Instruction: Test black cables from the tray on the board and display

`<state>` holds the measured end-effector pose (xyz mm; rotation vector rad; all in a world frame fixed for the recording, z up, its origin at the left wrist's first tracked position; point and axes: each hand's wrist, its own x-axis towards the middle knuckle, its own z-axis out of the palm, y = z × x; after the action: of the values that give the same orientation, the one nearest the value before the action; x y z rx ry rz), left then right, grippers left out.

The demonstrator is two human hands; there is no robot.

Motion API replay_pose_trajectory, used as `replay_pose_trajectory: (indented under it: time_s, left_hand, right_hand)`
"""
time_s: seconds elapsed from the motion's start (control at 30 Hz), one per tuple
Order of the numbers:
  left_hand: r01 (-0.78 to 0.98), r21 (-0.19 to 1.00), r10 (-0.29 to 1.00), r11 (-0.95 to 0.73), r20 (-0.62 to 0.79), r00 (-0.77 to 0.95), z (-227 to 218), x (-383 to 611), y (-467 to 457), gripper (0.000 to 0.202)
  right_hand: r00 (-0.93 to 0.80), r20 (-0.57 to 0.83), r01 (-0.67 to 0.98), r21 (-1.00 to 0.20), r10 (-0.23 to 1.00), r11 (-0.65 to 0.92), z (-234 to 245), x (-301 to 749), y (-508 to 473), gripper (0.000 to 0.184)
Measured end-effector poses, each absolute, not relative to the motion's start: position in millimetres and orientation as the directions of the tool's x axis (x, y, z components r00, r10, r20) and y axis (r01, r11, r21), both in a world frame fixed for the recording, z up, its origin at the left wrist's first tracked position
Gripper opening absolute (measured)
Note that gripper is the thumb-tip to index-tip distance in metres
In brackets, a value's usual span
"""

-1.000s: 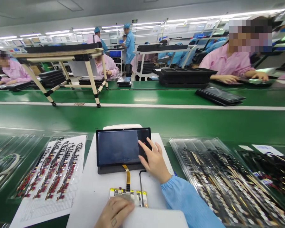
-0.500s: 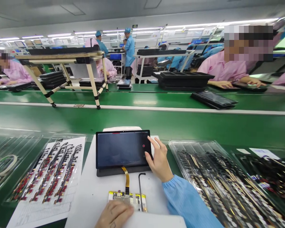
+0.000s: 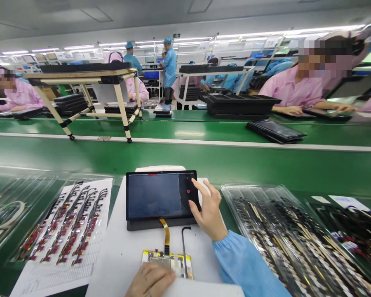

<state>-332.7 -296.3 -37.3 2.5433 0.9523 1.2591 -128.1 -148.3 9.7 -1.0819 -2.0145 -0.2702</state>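
A dark tablet screen (image 3: 156,196) lies on a white mat (image 3: 123,251) in front of me, showing a small red dot near its right edge. My right hand (image 3: 207,212), in a blue sleeve, hovers at that right edge with fingers spread, fingertips near the dot. An orange flex cable (image 3: 165,235) runs from the screen down to a small circuit board (image 3: 168,260). My left hand (image 3: 150,279) rests flat against the board's near edge, fingers partly out of view.
A clear tray of red-tipped cables (image 3: 64,222) sits on paper to the left, and a tape roll (image 3: 4,214) beyond it. Clear trays of flex parts (image 3: 290,235) fill the right. Past the green conveyor (image 3: 185,159), people in pink coats work beside black trays (image 3: 241,103).
My right hand drew back from the screen's surface to its right edge, then lifted its fingers near the red dot. The left hand stayed on the board.
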Motion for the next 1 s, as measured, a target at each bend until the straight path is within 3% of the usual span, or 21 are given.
replay_pose_trajectory:
  time_s: [0.33,0.57,0.7,0.87,1.0]
  left_hand:
    - [0.474,0.4,0.585,-0.784,0.731,0.351,-23,-323,-296,0.041]
    - [0.454,0.434,0.595,-0.778,0.74,0.313,-49,-322,-302,0.047]
    - [0.46,0.445,0.616,-0.768,0.711,0.34,-42,-327,-303,0.05]
    - [0.449,0.487,0.659,-0.749,0.617,0.431,-26,-333,-303,0.051]
    - [0.436,0.484,0.647,-0.759,0.634,0.423,-20,-332,-302,0.049]
  right_hand:
    - [-0.303,0.719,0.778,-0.192,0.625,0.598,-8,-94,-203,0.011]
    - [-0.327,0.572,0.856,-0.157,0.752,0.492,-39,-92,-223,0.019]
    - [-0.345,0.575,0.865,-0.113,0.742,0.489,-38,-102,-221,0.02]
    - [-0.319,0.619,0.851,-0.145,0.717,0.504,-33,-112,-218,0.015]
    - [-0.316,0.633,0.841,-0.158,0.706,0.518,-31,-114,-214,0.017]
